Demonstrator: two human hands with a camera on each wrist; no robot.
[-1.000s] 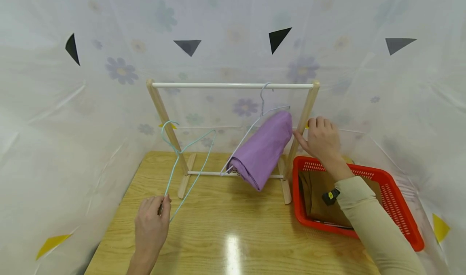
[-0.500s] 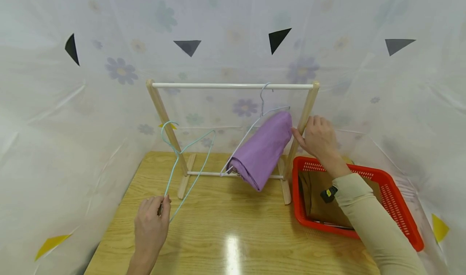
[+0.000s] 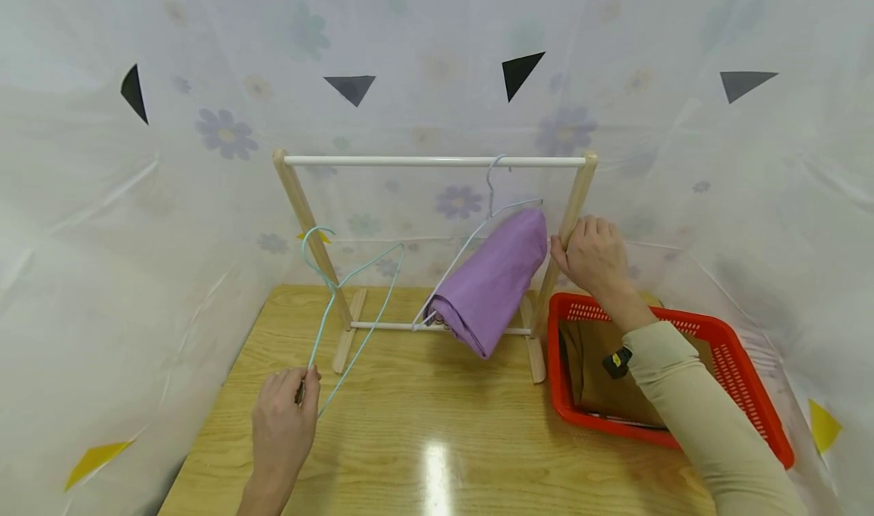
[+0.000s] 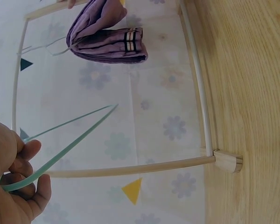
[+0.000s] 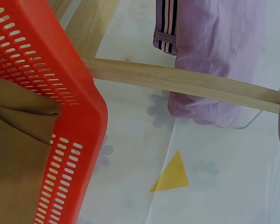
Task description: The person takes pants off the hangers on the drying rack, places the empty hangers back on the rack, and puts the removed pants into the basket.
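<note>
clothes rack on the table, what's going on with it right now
A person's left hand holds a bare mint-green hanger, which is not hooked on the rack. Their right hand grips the rack's right post. A folded purple garment hangs on a pale hanger, hooked over the white top bar. To the right, a red basket holds brown cloth.
</note>
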